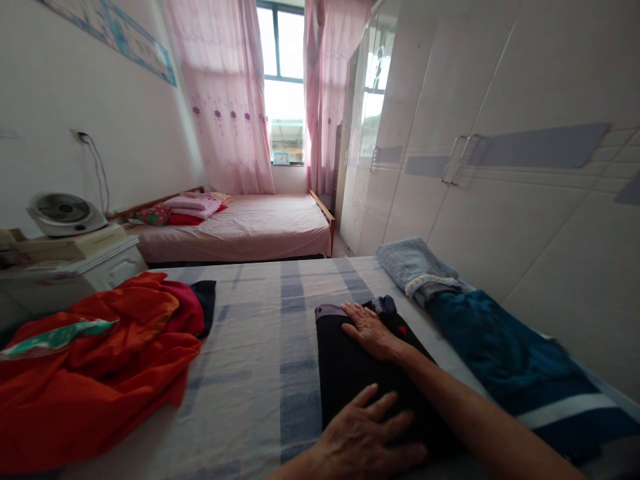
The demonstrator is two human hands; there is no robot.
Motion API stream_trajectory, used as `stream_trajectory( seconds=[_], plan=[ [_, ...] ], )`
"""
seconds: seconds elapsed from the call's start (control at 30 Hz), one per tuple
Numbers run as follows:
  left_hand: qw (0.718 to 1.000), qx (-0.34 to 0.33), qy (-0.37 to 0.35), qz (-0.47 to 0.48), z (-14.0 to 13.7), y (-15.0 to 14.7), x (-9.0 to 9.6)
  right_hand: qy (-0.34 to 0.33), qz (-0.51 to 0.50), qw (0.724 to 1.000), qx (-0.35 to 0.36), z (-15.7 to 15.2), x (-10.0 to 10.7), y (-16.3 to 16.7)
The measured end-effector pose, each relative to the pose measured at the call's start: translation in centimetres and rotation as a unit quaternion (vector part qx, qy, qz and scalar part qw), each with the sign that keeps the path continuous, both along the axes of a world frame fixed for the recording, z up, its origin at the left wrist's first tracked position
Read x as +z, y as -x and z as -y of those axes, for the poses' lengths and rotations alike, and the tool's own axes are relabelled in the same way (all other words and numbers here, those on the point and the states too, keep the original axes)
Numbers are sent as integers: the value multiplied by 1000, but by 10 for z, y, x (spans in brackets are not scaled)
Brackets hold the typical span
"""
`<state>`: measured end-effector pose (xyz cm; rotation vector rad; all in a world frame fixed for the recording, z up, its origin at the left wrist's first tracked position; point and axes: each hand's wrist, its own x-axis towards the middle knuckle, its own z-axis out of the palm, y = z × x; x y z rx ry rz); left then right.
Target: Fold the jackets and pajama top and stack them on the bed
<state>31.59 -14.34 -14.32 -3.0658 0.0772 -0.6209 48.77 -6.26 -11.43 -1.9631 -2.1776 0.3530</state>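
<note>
While both hands press palm-down on it, we record the folded black garment (343, 367) on the right half of the near bed (240, 347), its long axis running near to far. We see its grey band (329, 311) at the far end, facing the window (283, 47). Right hand (369, 330): released, flat near the band. Left hand (367, 433): released, fingers spread over the near part. We note matte, dark fabric, fairly smooth, with a small red mark (403, 330) at far right; the near end is partly covered and dim.

The bed's sheet is pale with blue-grey blocks. To the left we log a rumpled orange-red clothes pile (125, 373); to the right, teal clothing (500, 340) and, farther, a folded grey-blue cloth (415, 260). Beyond, we observe a pink-covered far bed (260, 227), pink curtains (220, 67), a white wardrobe (500, 80) along the right and a small fan (63, 210) at left.
</note>
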Motion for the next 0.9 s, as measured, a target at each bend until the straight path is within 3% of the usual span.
stream_trajectory(
  seconds=[0.1, 0.17, 0.2, 0.23, 0.3, 0.37, 0.43, 0.47, 0.53, 0.6, 0.7, 0.77, 0.83, 0.9],
  plan=[
    [994, -18, 107, -1, 0, 10, 13, -39, 9, 999, -9, 18, 13, -1],
    [974, 43, 220, 43, -2, 22, 20, -111, 28, 993, -37, 43, 17, -5],
    [948, 106, 288, 88, -3, 28, 22, -151, 36, 985, -70, 58, 17, -10],
    [904, 175, 364, 140, -6, 34, 24, -179, 38, 976, -117, 74, 14, -16],
    [768, 279, 531, 222, -11, 44, 23, -173, 11, 959, -224, 103, 3, -29],
    [618, 312, 677, 249, -17, 50, 21, -117, -53, 946, -297, 125, -7, -41],
    [510, 299, 768, 246, -21, 50, 21, -74, -137, 932, -329, 136, -10, -49],
    [477, 292, 791, 246, -22, 49, 22, -62, -184, 922, -335, 138, -8, -50],
    [439, 267, 823, 243, -22, 43, 26, -41, -294, 897, -327, 137, 2, -50],
    [399, 225, 863, 215, -22, 37, 32, 1, -431, 857, -283, 134, 16, -46],
    [292, 160, 936, 118, -23, 31, 41, 103, -615, 754, -206, 132, 31, -38],
    [226, 157, 958, 75, -26, 29, 43, 167, -679, 690, -185, 132, 33, -34],
    [197, 166, 964, 66, -29, 29, 43, 179, -709, 656, -183, 133, 30, -32],
    [193, 169, 965, 60, -30, 30, 42, 149, -723, 646, -194, 133, 28, -34]
  ],
)
